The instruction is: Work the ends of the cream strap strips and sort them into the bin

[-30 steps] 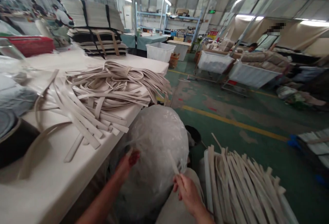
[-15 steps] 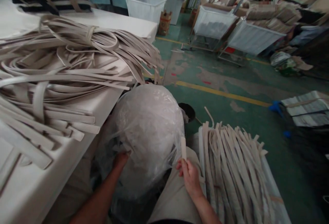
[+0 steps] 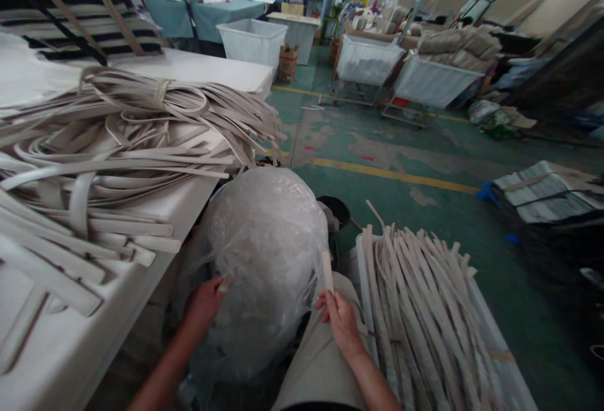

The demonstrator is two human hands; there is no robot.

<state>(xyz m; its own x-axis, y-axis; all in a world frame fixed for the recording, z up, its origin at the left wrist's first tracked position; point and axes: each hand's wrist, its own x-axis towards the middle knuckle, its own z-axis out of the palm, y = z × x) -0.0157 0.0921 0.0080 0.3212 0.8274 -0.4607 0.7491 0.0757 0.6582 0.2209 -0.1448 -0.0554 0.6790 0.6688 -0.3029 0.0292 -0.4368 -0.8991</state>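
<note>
Strip of pale beige material, low and just right of centre, standing up out of the right hand: thumb and fingers are clamped on its lower end, the free end pointing to the top of the frame. Beneath that hand, a beige trouser leg runs down to the bottom edge. Over to the left hand, lower left of centre, fingertips together on a small pale piece, too blurred to say what it is. Behind both hands and between them, big and round, bulges a cloudy plastic bag, filling the middle of the picture.

Lower right now, and it's a packed one: a white tub crammed with long beige strips lying side by side, one stray end poking up at the far left corner. Across to the left, a white table carries a great tangle of straps, one bundle tied round the middle, loose ends hanging past the edge beside the bag. Just right of the bag sits a dark bucket on the green floor. Up top, an open white bin stands left of centre, a cardboard box beside it, two loaded carts to the right, and a striped stack fills the upper left corner.
</note>
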